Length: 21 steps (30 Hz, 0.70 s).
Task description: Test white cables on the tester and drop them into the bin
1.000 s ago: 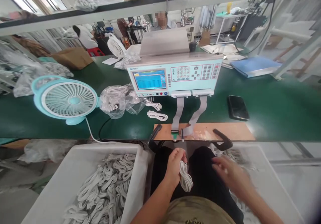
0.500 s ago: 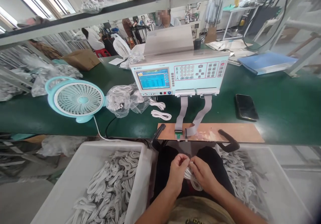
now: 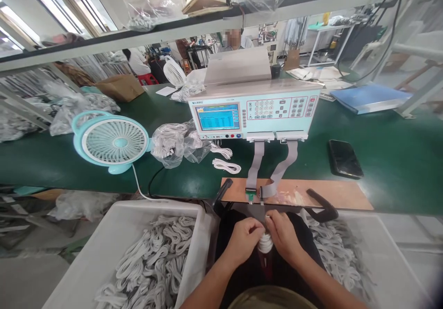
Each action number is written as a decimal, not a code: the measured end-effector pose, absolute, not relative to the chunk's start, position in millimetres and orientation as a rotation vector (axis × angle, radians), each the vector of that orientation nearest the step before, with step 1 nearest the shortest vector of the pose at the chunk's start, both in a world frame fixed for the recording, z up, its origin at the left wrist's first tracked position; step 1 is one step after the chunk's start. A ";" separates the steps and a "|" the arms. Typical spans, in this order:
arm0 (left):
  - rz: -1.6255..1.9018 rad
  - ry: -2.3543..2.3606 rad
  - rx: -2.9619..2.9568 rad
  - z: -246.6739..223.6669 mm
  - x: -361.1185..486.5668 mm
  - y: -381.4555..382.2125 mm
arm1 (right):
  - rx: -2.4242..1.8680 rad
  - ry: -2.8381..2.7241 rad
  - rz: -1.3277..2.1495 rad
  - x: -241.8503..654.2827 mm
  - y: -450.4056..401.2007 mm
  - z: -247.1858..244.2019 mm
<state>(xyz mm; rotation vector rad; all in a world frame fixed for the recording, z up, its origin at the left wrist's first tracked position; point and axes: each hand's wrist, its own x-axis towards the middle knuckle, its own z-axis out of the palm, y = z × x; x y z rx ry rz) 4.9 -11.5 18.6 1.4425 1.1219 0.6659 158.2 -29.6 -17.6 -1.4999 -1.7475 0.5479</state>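
White cable bundle (image 3: 265,243): coiled, over the lap, below the bench edge, between both hands. All clock directions from it. Left hand (image 3: 244,239) at 9 o'clock, fingers curled, thumb and forefinger nearly closed in a pinch at the bundle's upper end. Right hand (image 3: 283,235) at 3 o'clock, fingers bent and closed in on the same end; exact fingertip contact partly hidden.

Wooden board (image 3: 349,196) on the bench edge, 12 to 2 o'clock; two gray ribbon cables (image 3: 256,166) run down onto it from the tester (image 3: 287,110) at 12, screen lit blue. Two loose coiled cables lie on the green bench (image 3: 187,184), 11 o'clock. Black phone (image 3: 345,158) between 1 and 2. Light-blue fan (image 3: 119,142), 10 o'clock. Left bin (image 3: 72,258) at 9, holding many coiled cables; right bin (image 3: 389,249) at 3, also holding cables. Seated person behind tester, near 12.
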 end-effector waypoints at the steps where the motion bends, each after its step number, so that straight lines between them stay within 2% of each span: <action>1: 0.675 1.145 1.431 15.5 5.0 -9.0 | -1.514 -1.668 0.648 157.9 -28.5 -18.4; 5: 0.663 1.162 1.293 -3.4 6.2 1.0 | -1.446 -1.371 1.062 156.8 -23.9 -22.8; 8: 0.612 1.127 1.096 -12.7 8.2 6.3 | -1.381 -1.270 1.197 155.4 -19.4 -24.3; 21: 0.737 0.926 0.762 -9.6 11.4 1.0 | -1.310 -0.966 1.276 149.5 -9.2 -11.6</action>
